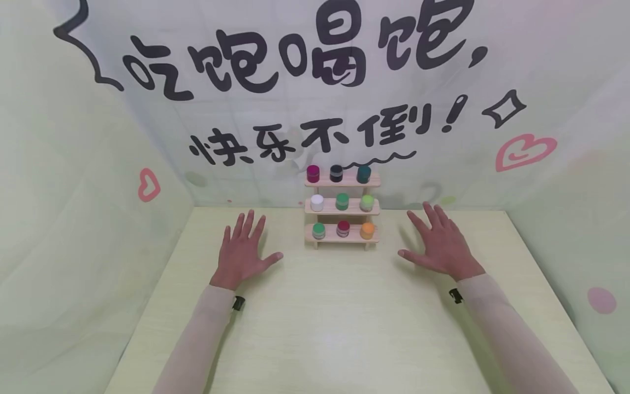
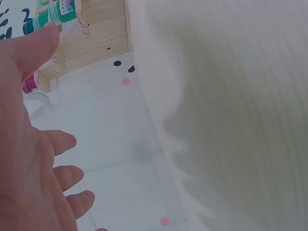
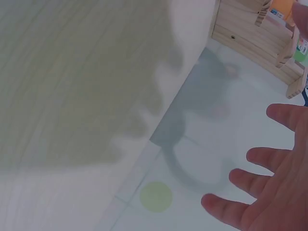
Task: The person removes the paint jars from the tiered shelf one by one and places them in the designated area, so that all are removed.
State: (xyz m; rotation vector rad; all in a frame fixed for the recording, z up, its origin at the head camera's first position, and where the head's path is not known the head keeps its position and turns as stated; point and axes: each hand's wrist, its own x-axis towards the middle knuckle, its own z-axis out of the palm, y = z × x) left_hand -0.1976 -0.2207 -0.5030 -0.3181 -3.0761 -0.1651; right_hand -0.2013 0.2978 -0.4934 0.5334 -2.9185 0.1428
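A three-tier wooden rack [image 1: 354,237] stands at the back middle of the table, bearing several small paint jars in rows. On its top tier are a magenta jar [image 1: 313,174], a black jar [image 1: 336,173] and a teal jar [image 1: 363,174]. The middle tier has a white jar [image 1: 317,203] and two green ones; the bottom has a green jar [image 1: 319,230], a dark red jar [image 1: 343,229] and an orange jar [image 1: 367,230]. My left hand [image 1: 242,253] spreads its fingers left of the rack, holding nothing. To the rack's right, my right hand [image 1: 441,244] is likewise spread and empty.
The pale wooden table [image 1: 315,317] reaches back to a white cloth wall [image 1: 275,186] with black lettering and pink hearts. Cloth also hangs along both sides. A small black object [image 1: 238,303] sits at the left wrist, another [image 1: 455,296] at the right.
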